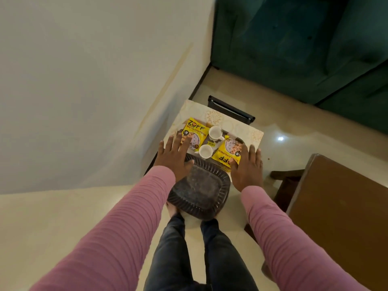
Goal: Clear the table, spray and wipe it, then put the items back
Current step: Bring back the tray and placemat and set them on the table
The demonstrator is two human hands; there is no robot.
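Table (241, 128) loaded, left hand (175, 158) and right hand (247, 166) spread flat above it.
Each hand's straight fingers overlap a yellow packet: left packet (195, 133), right packet (227, 152); two white cups (215, 132) stand between, dark tray (199, 190) at the near edge.

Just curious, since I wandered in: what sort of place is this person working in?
Probably a home living room: there is a dark green upholstered sofa, and a small table with a cream patterned cover holds two white ceramic cups and two yellow snack packets, as if set out for tea.
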